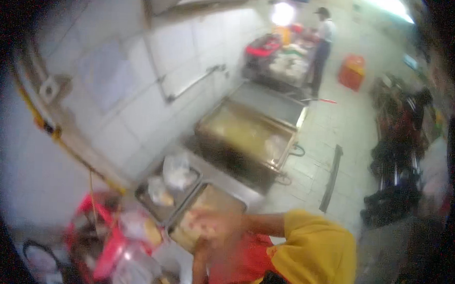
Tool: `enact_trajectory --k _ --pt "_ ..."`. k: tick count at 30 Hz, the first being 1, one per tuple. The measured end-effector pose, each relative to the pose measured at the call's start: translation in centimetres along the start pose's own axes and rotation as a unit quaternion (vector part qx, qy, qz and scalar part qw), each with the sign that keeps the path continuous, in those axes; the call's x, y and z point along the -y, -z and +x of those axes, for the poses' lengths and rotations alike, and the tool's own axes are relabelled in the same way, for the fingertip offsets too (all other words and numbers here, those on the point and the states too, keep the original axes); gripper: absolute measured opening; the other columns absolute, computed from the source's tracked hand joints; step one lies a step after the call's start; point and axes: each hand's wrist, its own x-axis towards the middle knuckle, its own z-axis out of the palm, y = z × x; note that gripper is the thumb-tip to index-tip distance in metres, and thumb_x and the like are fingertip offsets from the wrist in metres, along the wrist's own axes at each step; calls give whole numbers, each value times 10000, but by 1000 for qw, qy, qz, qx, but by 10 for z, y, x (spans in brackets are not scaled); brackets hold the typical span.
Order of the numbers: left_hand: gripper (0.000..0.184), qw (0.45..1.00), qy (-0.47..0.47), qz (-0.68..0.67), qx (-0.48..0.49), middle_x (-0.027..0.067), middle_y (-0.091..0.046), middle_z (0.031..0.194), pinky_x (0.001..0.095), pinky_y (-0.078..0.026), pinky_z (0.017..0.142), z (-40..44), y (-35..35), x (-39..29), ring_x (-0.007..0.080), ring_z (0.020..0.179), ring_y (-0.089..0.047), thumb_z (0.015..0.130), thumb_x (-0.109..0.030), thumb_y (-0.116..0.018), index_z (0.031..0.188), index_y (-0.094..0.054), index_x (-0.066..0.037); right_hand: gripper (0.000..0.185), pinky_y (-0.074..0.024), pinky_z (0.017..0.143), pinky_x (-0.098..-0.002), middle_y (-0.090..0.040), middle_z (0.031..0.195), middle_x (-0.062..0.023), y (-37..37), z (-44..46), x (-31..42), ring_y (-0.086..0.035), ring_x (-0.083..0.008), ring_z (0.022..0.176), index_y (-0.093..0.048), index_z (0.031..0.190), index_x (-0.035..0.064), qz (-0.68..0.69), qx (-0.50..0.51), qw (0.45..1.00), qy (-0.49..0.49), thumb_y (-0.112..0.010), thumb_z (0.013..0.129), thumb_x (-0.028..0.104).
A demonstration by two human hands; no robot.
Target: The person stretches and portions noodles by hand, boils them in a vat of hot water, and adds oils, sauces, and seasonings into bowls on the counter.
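Observation:
My right hand [218, 223] reaches in from a yellow sleeve and is over a metal tray [231, 198] with pale contents. Just below it, close to or touching it, is my left hand [203, 245], near the tray's front edge. Motion blur smears the fingers of both hands, so I cannot make out whether they hold anything. Beside this tray, toward the wall, another dark tray [192, 187] carries clear plastic bags [176, 171] with pale contents.
Beyond the trays stands a large metal vat [226, 164] of yellowish liquid. Pink-red crates [108, 253] and plastic bags lie at lower left. Farther off, a person [323, 40] stands by a loaded table. An orange crate [352, 73] and a dark strip [331, 178] are on the floor.

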Motion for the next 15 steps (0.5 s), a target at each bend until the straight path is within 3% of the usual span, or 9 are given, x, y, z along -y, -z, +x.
enact_trajectory --k 1,2,3,4,5,6,8,11,15 --pt "341 994 106 35 -13 99 -575 1016 361 -423 819 -2 -1 45 242 939 -536 850 -257 -463 1091 -521 -23 406 -266 1013 -379 -448 1183 -207 7 4 5 -396 -336 1147 -514 1100 42 -25 -15 1000 3 -562 773 278" --pt "359 972 221 67 -36 99 -566 990 363 -429 814 1 3 65 249 944 -530 866 -282 -425 1092 -511 -17 375 -303 978 -383 -469 1147 -204 10 12 19 -415 -328 1121 -534 1065 47 44 4 991 -126 -553 780 289" --pt "359 973 215 72 -34 99 -566 990 363 -429 814 9 10 33 249 944 -530 866 -282 -425 1092 -511 -17 348 -340 942 -387 -489 1111 -202 11 16 27 -433 -320 1095 -554 1031 51 120 26 959 -254 -544 787 299" --pt "361 910 234 -318 -123 98 -559 1011 365 -437 809 13 16 -31 250 952 -527 879 -280 -391 1096 -505 -15 348 -340 942 -387 -489 1111 -202 13 15 29 -433 -320 1095 -554 1031 51 117 21 960 -255 -544 787 299" --pt "364 696 219 -656 -193 97 -552 1031 367 -445 805 13 20 -64 250 960 -524 892 -278 -356 1099 -498 -14 337 -365 899 -384 -498 1082 -197 16 15 30 -451 -303 1061 -547 1036 47 35 70 939 -334 -526 805 292" --pt "364 697 222 -654 -191 97 -552 1031 367 -445 805 11 18 -47 250 960 -524 892 -278 -356 1099 -498 -14 327 -389 856 -381 -507 1054 -193 20 15 30 -469 -285 1027 -540 1041 43 -46 120 904 -407 -508 823 285" --pt "368 842 112 -472 -237 90 -545 1060 363 -455 803 6 17 8 231 959 -530 895 -274 -344 1104 -490 -9 329 -389 854 -377 -512 1049 -184 11 6 21 -474 -275 1016 -536 1045 40 -18 134 914 -384 -508 825 284" --pt "378 762 170 -596 -186 101 -546 1070 378 -457 813 20 26 1 228 968 -537 891 -271 -347 1124 -480 -4 332 -389 853 -370 -519 1043 -171 -5 -8 11 -483 -260 1000 -530 1050 37 70 125 934 -328 -508 829 284" --pt "397 828 119 -537 -111 122 -570 1047 362 -477 786 12 52 -43 231 934 -570 897 -293 -352 1129 -483 0 336 -389 850 -361 -528 1035 -153 -29 -34 -33 -493 -240 978 -521 1058 33 145 74 938 -305 -508 834 283"
